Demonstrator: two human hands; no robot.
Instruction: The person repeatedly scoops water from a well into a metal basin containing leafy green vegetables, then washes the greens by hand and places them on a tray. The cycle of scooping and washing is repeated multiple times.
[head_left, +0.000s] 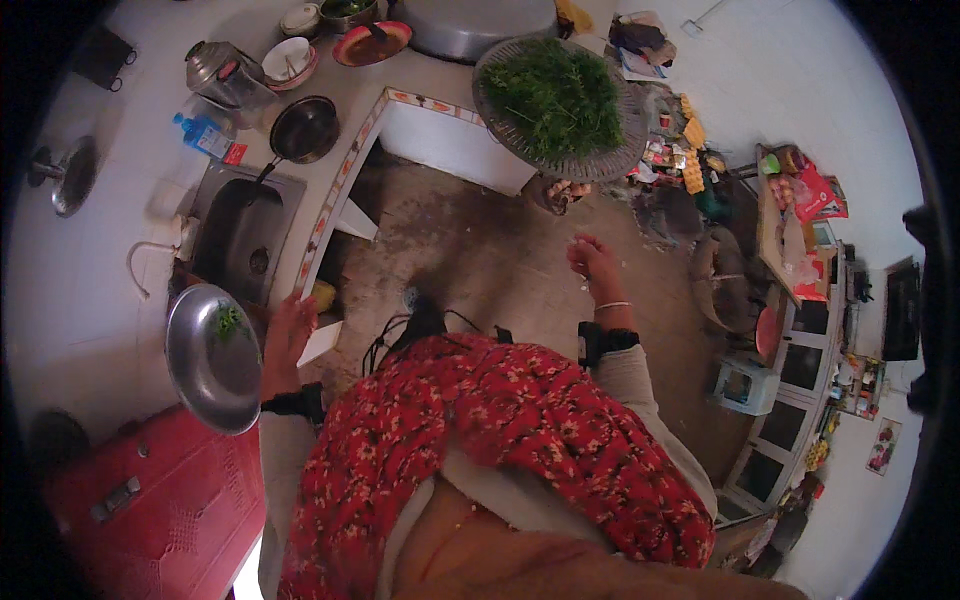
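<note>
My left hand (291, 330) is low at the left, beside the right rim of a metal bowl (214, 375) that holds a small bunch of green leaves (229, 321). Whether its fingers grip the rim cannot be told. Out over the floor, my right hand (592, 259) hangs with its fingers loosely curled; nothing shows clearly in it. A large slatted basket (634, 142), heaped with feathery green herbs (551, 97), stands beyond it. Near my left hand, a black pan (240, 225) lies in the metal sink (292, 217).
A dark frying pan (304, 129), a blue bottle (204, 136) and a red dish (373, 43) stand on the counter (360, 90). Packages and yellow trays (691, 131) lie by the far wall. At right are a stool (746, 386), a round basket (724, 281) and a table (772, 232). A red door (180, 502) is lower left.
</note>
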